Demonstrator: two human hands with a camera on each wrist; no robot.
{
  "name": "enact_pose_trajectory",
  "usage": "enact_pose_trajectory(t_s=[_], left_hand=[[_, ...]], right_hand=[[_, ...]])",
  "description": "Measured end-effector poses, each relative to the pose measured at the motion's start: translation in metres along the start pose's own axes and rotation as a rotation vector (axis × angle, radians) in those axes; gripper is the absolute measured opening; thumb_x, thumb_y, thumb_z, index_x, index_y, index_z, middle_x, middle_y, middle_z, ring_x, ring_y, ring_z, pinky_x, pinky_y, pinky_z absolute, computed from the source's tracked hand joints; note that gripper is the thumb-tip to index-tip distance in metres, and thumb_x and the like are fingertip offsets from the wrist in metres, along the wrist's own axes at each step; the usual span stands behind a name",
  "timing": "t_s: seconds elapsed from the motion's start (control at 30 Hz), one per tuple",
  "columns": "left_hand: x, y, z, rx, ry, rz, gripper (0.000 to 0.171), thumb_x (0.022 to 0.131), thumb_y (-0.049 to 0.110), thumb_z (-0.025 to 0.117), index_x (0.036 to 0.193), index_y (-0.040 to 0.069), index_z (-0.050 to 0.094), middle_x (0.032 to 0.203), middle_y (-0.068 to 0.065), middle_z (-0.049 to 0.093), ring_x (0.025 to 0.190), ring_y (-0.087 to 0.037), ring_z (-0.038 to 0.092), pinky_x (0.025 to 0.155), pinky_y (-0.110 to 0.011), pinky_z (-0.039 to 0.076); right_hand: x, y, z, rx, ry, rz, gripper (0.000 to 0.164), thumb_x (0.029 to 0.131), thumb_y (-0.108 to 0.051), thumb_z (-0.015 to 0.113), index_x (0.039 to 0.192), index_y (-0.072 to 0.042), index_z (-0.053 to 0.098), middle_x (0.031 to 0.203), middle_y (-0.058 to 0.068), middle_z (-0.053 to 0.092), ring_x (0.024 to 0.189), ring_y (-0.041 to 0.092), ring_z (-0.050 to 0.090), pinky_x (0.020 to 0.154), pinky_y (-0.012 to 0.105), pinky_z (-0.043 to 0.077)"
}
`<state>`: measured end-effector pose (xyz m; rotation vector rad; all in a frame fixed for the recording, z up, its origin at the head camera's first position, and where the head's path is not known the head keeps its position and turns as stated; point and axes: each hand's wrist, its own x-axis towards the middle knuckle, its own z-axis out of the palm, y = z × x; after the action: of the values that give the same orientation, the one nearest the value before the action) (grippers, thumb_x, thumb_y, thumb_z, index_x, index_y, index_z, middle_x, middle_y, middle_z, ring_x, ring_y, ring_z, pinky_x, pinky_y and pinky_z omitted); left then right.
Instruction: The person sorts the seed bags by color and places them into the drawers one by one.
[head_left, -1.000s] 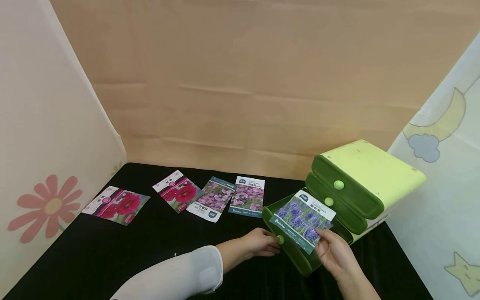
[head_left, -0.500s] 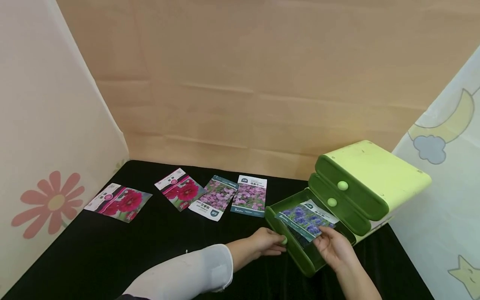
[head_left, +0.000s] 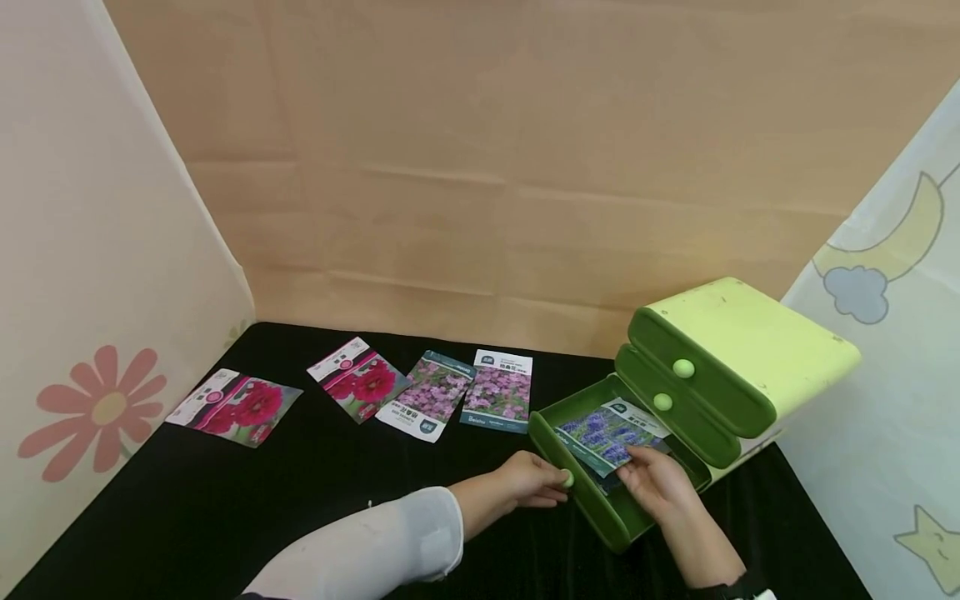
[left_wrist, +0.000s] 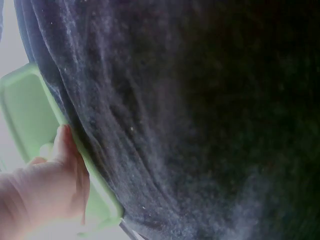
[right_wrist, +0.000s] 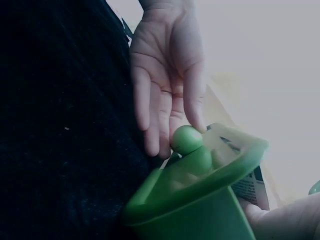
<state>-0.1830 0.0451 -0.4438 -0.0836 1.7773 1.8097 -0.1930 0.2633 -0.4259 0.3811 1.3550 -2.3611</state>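
Observation:
A seed packet with purple flowers [head_left: 600, 429] lies low inside the pulled-out green drawer [head_left: 613, 533]. At its near right edge my right hand [head_left: 660, 487] pinches it, thumb on top and the other fingers partly hidden. Something dark, perhaps another packet, shows beneath it. My left hand [head_left: 527, 482] pinches the round light-green knob [head_left: 568, 478] on the drawer front. From the right wrist view, the left thumb and fingers meet at that knob [right_wrist: 187, 140], and part of the packet [right_wrist: 252, 190] is seen behind the drawer front.
The yellow-green drawer cabinet [head_left: 757, 342] has two more drawers, both closed, above the pulled-out one. Two pink-flower packets [head_left: 495, 392] [head_left: 427, 396] overlap a little on the black cloth [head_left: 337, 492]. Two red-flower packets [head_left: 358, 379] [head_left: 234, 408] lie farther left.
My right hand has lowered the purple-flower packet from above the drawer down into it, where it lies flatter. The left hand keeps its pinch on the knob.

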Motion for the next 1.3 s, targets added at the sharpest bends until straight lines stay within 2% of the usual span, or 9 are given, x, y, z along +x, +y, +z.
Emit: enact_pose_trajectory(t_s=[0.17,0.23,0.27,0.37,0.43,0.57,0.7,0.93,1.3], left_hand=[[0.001,0.002,0.0,0.022,0.006,0.003,0.023,0.094,0.011,0.063,0.106,-0.008,0.068,0.1,-0.021,0.071,0.101,-0.034,0.069,0.085,-0.039,0.058],[0.001,0.002,0.0,0.022,0.005,0.002,0.023,0.094,0.01,0.063,0.106,-0.008,0.068,0.1,-0.021,0.071,0.1,-0.034,0.069,0.085,-0.039,0.058],[0.001,0.002,0.0,0.021,0.005,0.0,0.023,0.094,0.01,0.063,0.106,-0.008,0.068,0.1,-0.021,0.071,0.1,-0.034,0.069,0.085,-0.039,0.058],[0.002,0.002,0.0,0.02,0.004,-0.001,0.022,0.094,0.01,0.063,0.106,-0.008,0.068,0.1,-0.021,0.071,0.1,-0.033,0.069,0.084,-0.038,0.058],[0.002,0.002,-0.001,0.017,0.0,-0.003,0.023,0.094,0.011,0.063,0.105,-0.008,0.068,0.1,-0.021,0.071,0.1,-0.033,0.069,0.084,-0.038,0.058],[0.001,0.002,-0.001,0.01,-0.006,-0.001,0.022,0.094,0.01,0.063,0.105,-0.008,0.068,0.099,-0.02,0.071,0.1,-0.033,0.07,0.084,-0.038,0.058],[0.002,0.001,-0.001,0.003,-0.009,0.003,0.022,0.094,0.01,0.063,0.105,-0.008,0.068,0.098,-0.019,0.072,0.099,-0.032,0.07,0.083,-0.037,0.058],[0.001,0.0,-0.003,-0.013,-0.022,-0.011,0.021,0.094,0.01,0.062,0.105,-0.007,0.068,0.097,-0.018,0.072,0.1,-0.031,0.07,0.084,-0.036,0.058],[0.002,0.0,-0.002,-0.015,-0.026,-0.017,0.022,0.095,0.011,0.061,0.106,-0.007,0.068,0.099,-0.018,0.072,0.1,-0.031,0.07,0.084,-0.036,0.058]], right_hand=[[0.005,0.003,-0.001,-0.032,-0.004,0.01,0.033,0.104,-0.009,0.024,0.136,-0.011,0.015,0.109,-0.007,0.05,0.1,-0.001,0.055,0.1,0.015,0.042],[0.005,0.003,0.002,-0.07,-0.002,0.005,0.044,0.104,-0.011,0.022,0.144,-0.011,0.004,0.124,-0.003,0.046,0.113,0.003,0.05,0.108,0.018,0.037],[0.004,0.003,0.003,-0.095,-0.012,-0.002,0.051,0.104,-0.012,0.021,0.147,-0.009,-0.004,0.134,0.006,0.042,0.124,0.008,0.046,0.113,0.021,0.032],[-0.001,0.003,0.008,-0.144,-0.048,-0.031,0.063,0.103,-0.012,0.018,0.148,-0.006,-0.026,0.158,0.023,0.004,0.148,0.025,0.013,0.122,0.031,0.011],[-0.005,0.001,0.011,-0.127,-0.072,-0.052,0.065,0.103,-0.01,0.016,0.143,-0.005,-0.035,0.157,0.022,-0.023,0.148,0.031,-0.013,0.121,0.036,-0.003],[-0.01,-0.002,0.015,-0.069,-0.064,-0.052,0.069,0.103,-0.01,0.016,0.134,-0.009,-0.046,0.146,0.018,-0.043,0.139,0.033,-0.032,0.118,0.038,-0.012],[-0.015,-0.003,0.016,-0.06,-0.033,-0.044,0.071,0.103,-0.01,0.017,0.13,-0.008,-0.049,0.141,0.019,-0.048,0.137,0.034,-0.035,0.118,0.037,-0.012],[-0.018,-0.001,0.011,-0.101,-0.032,-0.056,0.067,0.102,-0.008,0.014,0.13,-0.001,-0.046,0.142,0.024,-0.045,0.137,0.038,-0.033,0.118,0.04,-0.014],[-0.023,-0.001,0.007,-0.152,-0.025,-0.049,0.067,0.102,-0.01,0.013,0.127,-0.002,-0.048,0.137,0.022,-0.051,0.132,0.039,-0.04,0.114,0.043,-0.021]])
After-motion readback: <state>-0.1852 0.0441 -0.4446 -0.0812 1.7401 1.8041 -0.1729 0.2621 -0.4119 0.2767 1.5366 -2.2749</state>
